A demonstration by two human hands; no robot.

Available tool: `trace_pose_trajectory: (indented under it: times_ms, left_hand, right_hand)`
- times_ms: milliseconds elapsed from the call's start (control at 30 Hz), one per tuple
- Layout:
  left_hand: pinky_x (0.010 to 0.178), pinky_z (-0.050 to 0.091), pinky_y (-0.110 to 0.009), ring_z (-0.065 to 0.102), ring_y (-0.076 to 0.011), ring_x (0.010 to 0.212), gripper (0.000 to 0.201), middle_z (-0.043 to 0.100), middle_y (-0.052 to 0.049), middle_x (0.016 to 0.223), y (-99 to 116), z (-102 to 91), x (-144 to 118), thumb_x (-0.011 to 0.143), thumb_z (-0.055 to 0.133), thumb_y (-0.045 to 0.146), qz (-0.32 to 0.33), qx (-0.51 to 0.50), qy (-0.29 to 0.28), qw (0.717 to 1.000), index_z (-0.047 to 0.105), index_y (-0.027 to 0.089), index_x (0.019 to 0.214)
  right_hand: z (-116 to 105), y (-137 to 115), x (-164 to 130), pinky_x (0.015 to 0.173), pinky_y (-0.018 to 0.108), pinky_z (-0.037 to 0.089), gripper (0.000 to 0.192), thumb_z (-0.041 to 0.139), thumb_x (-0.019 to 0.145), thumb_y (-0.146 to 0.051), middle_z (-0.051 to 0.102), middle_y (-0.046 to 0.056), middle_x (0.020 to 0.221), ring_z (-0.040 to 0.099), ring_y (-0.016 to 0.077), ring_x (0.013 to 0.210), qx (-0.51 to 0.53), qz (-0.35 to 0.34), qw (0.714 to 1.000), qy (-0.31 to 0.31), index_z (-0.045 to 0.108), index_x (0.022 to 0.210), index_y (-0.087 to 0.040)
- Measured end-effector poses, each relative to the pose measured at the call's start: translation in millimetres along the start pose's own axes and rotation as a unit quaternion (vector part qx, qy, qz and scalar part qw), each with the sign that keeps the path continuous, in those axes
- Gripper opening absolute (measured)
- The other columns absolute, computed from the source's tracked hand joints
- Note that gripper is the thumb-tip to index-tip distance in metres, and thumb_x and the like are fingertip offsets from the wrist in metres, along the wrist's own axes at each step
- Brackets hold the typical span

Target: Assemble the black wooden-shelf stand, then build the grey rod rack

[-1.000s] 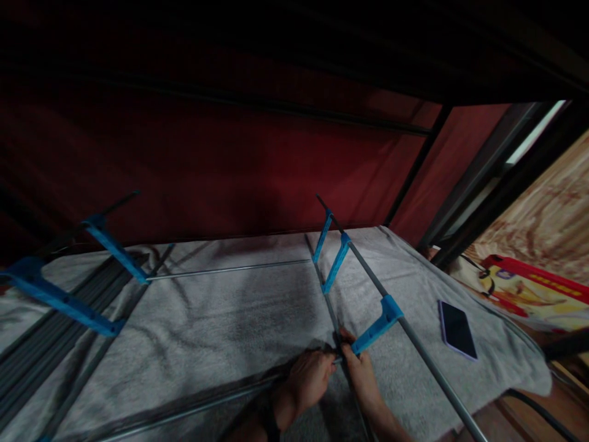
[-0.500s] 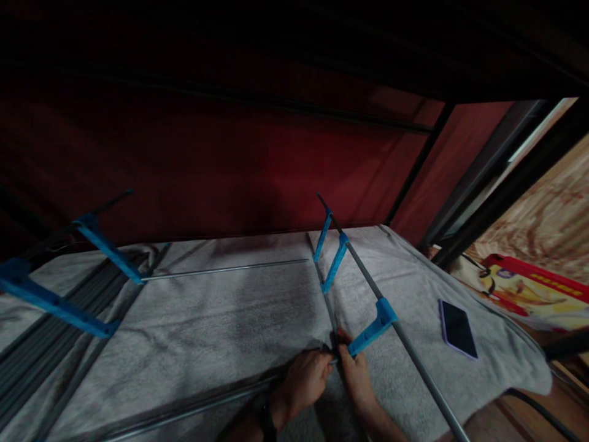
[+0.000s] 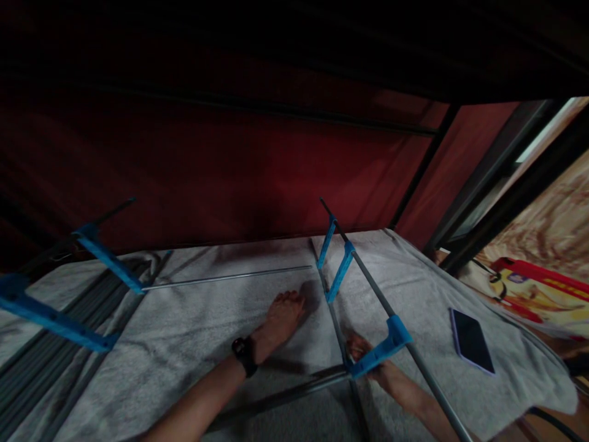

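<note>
My left hand (image 3: 285,313), with a dark watch on the wrist, hovers over the grey blanket. Its fingers are loosely bent and nothing shows in them. Beyond it, a thin metal rod (image 3: 230,276) runs from a left-hand blue bracket (image 3: 110,261) towards the right-hand frame. My right hand (image 3: 361,351) is closed at the lower end of the nearest blue bracket (image 3: 381,355), which partly hides it. A grey tube (image 3: 280,396) meets the frame at this corner. Further blue brackets (image 3: 340,272) join the upper pole (image 3: 375,285) to the lower pole (image 3: 338,325).
Several grey tubes (image 3: 59,331) lie bundled at the left on the blanket (image 3: 193,337). A phone (image 3: 472,341) rests at the right. Beyond it is a red and yellow package (image 3: 543,291). A dark red fabric wall (image 3: 257,178) and dark frame bars (image 3: 423,166) enclose the back.
My left hand has let go of the near tube and moved forward and left over the blanket. My right hand stays at the bracket's corner, its fingers shifted slightly.
</note>
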State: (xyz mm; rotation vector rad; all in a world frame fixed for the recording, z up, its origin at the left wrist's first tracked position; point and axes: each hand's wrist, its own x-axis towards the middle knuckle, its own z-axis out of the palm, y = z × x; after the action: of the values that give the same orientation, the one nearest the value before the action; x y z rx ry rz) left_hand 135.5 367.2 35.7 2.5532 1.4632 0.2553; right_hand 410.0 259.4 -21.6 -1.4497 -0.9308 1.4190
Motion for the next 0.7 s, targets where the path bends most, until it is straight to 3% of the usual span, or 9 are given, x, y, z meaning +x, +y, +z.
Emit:
trace_pose_trajectory:
  times_ms: [100,167,267,467,600,700]
  left_hand:
    - [0.103,0.043,-0.043,0.058,-0.0278,0.118,0.039,0.063,-0.016,0.13,-26,-6.8,31,0.098,0.038,0.021,-0.016,0.049,0.007,0.999,0.06,0.015,0.129]
    - [0.104,0.041,-0.045,0.056,-0.0298,0.12,0.042,0.06,-0.018,0.133,-39,-3.5,50,0.095,0.037,0.015,-0.034,0.063,0.006,0.997,0.058,0.014,0.132]
    - [0.107,0.036,-0.048,0.051,-0.0324,0.124,0.048,0.058,-0.02,0.134,-50,7.0,74,0.09,0.035,0.006,-0.029,0.07,0.01,0.997,0.057,0.012,0.132]
    - [0.112,0.026,-0.051,0.046,-0.0312,0.127,0.053,0.056,-0.018,0.135,-60,30.5,113,0.089,0.03,0.002,0.013,0.06,0.011,0.998,0.055,0.013,0.134]
    - [0.114,0.022,-0.051,0.043,-0.0304,0.129,0.048,0.055,-0.016,0.133,-68,46.6,131,0.091,0.032,0.003,0.008,0.041,0.003,0.999,0.058,0.015,0.129]
    - [0.111,0.028,-0.051,0.045,-0.0297,0.128,0.047,0.056,-0.016,0.131,-76,54.2,140,0.091,0.034,0.002,-0.005,0.023,-0.004,1.0,0.058,0.016,0.128]
  right_hand:
    - [-4,-18,37,0.082,0.046,0.053,0.034,0.073,0.049,-0.039,0.072,0.01,0.089,0.068,0.0288,0.081,0.024,0.018,0.999,0.032,0.072,0.08,-0.025]
    - [-4,-36,66,0.079,0.044,0.052,0.038,0.071,0.046,-0.029,0.07,0.007,0.086,0.064,0.0247,0.075,0.008,-0.004,0.999,0.041,0.071,0.083,-0.025]
    - [-2,-71,108,0.078,0.045,0.05,0.039,0.065,0.046,-0.023,0.068,0.006,0.086,0.062,0.0242,0.076,-0.056,-0.04,0.996,0.053,0.07,0.085,-0.022]
    - [13,-126,169,0.084,0.047,0.047,0.022,0.07,0.048,-0.012,0.065,0.003,0.073,0.062,0.029,0.084,-0.109,-0.04,0.993,0.024,0.064,0.065,-0.023]
    - [25,-139,194,0.084,0.046,0.047,0.029,0.076,0.056,-0.019,0.067,0.003,0.079,0.063,0.0286,0.091,-0.092,-0.013,0.996,-0.016,0.069,0.084,-0.022]
    - [35,-141,206,0.085,0.045,0.046,0.044,0.078,0.055,-0.02,0.068,0.003,0.084,0.064,0.0268,0.09,-0.093,0.0,0.995,-0.021,0.069,0.098,-0.021]
